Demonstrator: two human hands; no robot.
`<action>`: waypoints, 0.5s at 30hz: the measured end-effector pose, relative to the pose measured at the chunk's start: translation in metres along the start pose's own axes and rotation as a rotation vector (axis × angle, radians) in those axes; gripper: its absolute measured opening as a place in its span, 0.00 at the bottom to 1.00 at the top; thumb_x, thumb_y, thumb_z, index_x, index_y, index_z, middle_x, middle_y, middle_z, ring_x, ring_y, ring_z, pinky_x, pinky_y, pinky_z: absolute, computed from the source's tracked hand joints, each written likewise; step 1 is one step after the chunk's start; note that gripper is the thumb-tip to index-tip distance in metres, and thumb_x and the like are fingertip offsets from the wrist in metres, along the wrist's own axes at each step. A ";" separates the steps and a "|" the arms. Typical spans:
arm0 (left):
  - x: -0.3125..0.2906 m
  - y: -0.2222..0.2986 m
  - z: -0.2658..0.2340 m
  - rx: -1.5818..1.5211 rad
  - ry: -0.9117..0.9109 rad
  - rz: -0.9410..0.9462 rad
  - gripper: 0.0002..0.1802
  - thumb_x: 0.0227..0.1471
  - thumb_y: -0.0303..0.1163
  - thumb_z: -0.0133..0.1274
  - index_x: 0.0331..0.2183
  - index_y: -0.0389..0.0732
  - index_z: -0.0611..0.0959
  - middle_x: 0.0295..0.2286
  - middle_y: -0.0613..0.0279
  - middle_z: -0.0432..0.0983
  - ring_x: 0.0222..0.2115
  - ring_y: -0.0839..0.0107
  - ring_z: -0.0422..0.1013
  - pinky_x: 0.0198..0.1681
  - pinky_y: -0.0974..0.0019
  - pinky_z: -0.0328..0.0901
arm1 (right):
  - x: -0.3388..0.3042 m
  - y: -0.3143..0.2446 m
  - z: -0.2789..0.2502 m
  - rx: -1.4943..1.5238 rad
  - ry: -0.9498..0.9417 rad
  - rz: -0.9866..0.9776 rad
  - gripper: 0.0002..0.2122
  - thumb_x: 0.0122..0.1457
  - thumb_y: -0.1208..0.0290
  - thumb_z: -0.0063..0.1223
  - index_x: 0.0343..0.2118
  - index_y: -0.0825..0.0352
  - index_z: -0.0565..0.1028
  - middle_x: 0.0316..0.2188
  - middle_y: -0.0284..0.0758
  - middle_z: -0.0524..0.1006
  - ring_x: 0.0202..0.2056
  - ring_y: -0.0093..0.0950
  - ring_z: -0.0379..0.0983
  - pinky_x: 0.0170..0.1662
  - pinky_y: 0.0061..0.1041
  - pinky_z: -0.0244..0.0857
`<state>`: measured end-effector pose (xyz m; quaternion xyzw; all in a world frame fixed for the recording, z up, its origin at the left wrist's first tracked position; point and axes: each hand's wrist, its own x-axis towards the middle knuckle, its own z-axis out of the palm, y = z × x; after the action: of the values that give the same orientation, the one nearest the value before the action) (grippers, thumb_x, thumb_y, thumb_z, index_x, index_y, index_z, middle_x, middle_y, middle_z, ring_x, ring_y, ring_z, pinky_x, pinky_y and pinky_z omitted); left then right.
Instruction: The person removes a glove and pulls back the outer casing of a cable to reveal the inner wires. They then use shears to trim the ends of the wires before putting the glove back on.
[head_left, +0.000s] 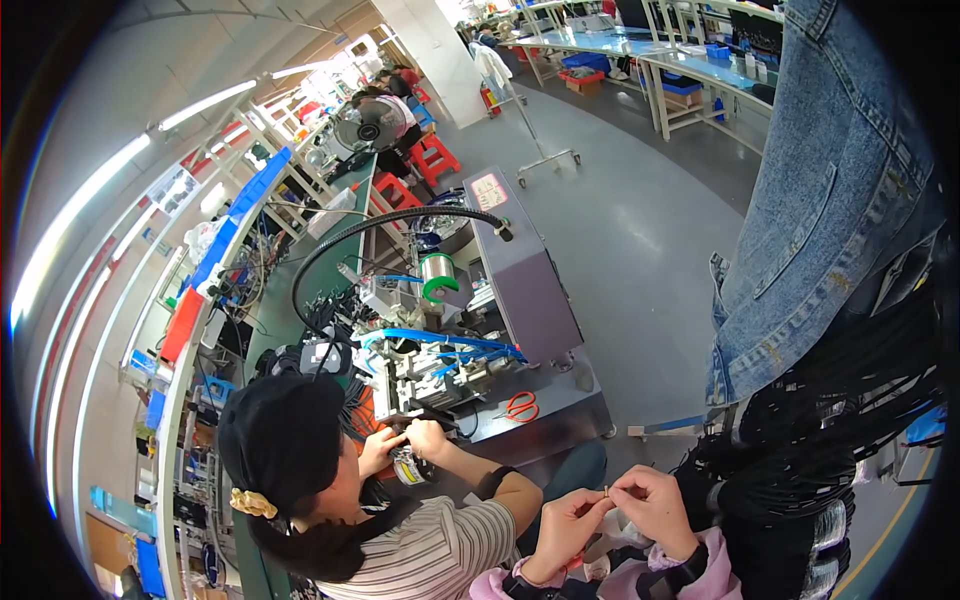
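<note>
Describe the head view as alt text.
The wearer's left hand and right hand pinch a tiny, unidentifiable object between them. To the left, a co-worker in a black cap works at a machine with a green-edged wire spool.

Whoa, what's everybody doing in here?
The camera wearer's left hand and right hand meet at the fingertips, pinching a tiny piece that's too small to make out. Just to the left, a co-worker in a striped shirt has both hands up against a metal machine. Red-handled scissors lie near that machine, and a big bunch of black cables is on the right.
</note>
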<state>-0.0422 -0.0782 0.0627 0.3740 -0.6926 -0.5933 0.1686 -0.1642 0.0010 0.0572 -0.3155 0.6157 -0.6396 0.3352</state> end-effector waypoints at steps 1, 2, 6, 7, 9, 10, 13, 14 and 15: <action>0.000 0.001 0.000 0.020 -0.016 -0.024 0.06 0.48 0.25 0.53 0.29 0.33 0.80 0.23 0.70 0.75 0.23 0.86 0.66 0.24 0.82 0.61 | 0.000 0.000 0.000 0.027 -0.005 0.022 0.02 0.47 0.79 0.54 0.23 0.72 0.74 0.20 0.29 0.71 0.20 0.14 0.64 0.22 0.14 0.57; -0.001 0.002 0.000 0.023 -0.018 -0.023 0.06 0.48 0.25 0.53 0.29 0.33 0.80 0.23 0.70 0.75 0.23 0.86 0.66 0.24 0.82 0.61 | -0.001 0.000 -0.001 0.055 -0.010 0.045 0.02 0.48 0.79 0.54 0.23 0.71 0.74 0.20 0.30 0.71 0.20 0.14 0.65 0.22 0.14 0.57; -0.006 0.004 0.002 -0.094 -0.041 -0.090 0.08 0.48 0.28 0.53 0.31 0.34 0.80 0.21 0.69 0.74 0.21 0.87 0.65 0.24 0.81 0.61 | -0.008 -0.004 -0.004 0.069 -0.036 0.080 0.03 0.49 0.80 0.52 0.23 0.73 0.71 0.21 0.30 0.70 0.23 0.13 0.66 0.25 0.12 0.59; -0.006 0.005 0.002 -0.134 -0.046 -0.092 0.08 0.49 0.28 0.53 0.32 0.34 0.80 0.21 0.69 0.74 0.22 0.86 0.65 0.24 0.81 0.61 | -0.008 -0.005 -0.004 0.068 -0.035 0.091 0.03 0.49 0.80 0.52 0.23 0.73 0.71 0.21 0.30 0.70 0.23 0.13 0.66 0.25 0.12 0.59; -0.005 0.006 0.002 -0.218 -0.061 -0.109 0.08 0.49 0.27 0.52 0.33 0.34 0.80 0.23 0.69 0.74 0.23 0.86 0.66 0.26 0.81 0.63 | -0.005 -0.006 -0.005 0.015 -0.045 0.036 0.03 0.49 0.80 0.51 0.23 0.73 0.70 0.21 0.29 0.70 0.23 0.14 0.66 0.25 0.12 0.59; -0.005 0.007 0.003 -0.227 -0.067 -0.140 0.08 0.49 0.27 0.52 0.33 0.34 0.80 0.23 0.69 0.74 0.23 0.86 0.66 0.26 0.81 0.63 | -0.006 -0.006 -0.007 -0.013 -0.052 0.023 0.03 0.49 0.80 0.51 0.22 0.73 0.70 0.21 0.29 0.70 0.23 0.14 0.65 0.25 0.12 0.59; 0.000 0.007 0.000 -0.246 -0.034 -0.074 0.06 0.50 0.25 0.51 0.32 0.33 0.78 0.27 0.65 0.75 0.26 0.82 0.69 0.30 0.77 0.66 | 0.002 -0.011 -0.004 0.007 -0.054 -0.079 0.03 0.50 0.80 0.51 0.22 0.72 0.69 0.21 0.29 0.69 0.24 0.14 0.65 0.27 0.13 0.59; 0.002 0.009 -0.001 -0.260 -0.022 -0.075 0.05 0.50 0.25 0.51 0.32 0.34 0.77 0.27 0.64 0.75 0.26 0.81 0.69 0.30 0.77 0.66 | 0.005 -0.013 -0.003 0.013 -0.061 -0.069 0.03 0.50 0.81 0.50 0.23 0.71 0.69 0.21 0.29 0.69 0.24 0.15 0.65 0.27 0.13 0.60; 0.004 0.015 -0.003 -0.286 -0.039 -0.090 0.05 0.50 0.24 0.51 0.32 0.34 0.77 0.27 0.64 0.75 0.26 0.80 0.69 0.30 0.77 0.66 | 0.007 -0.013 -0.002 0.047 -0.063 -0.021 0.03 0.50 0.81 0.50 0.23 0.71 0.69 0.21 0.28 0.69 0.25 0.14 0.66 0.28 0.13 0.60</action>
<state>-0.0474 -0.0825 0.0767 0.3653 -0.5866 -0.7000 0.1800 -0.1707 -0.0031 0.0701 -0.3338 0.5862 -0.6471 0.3552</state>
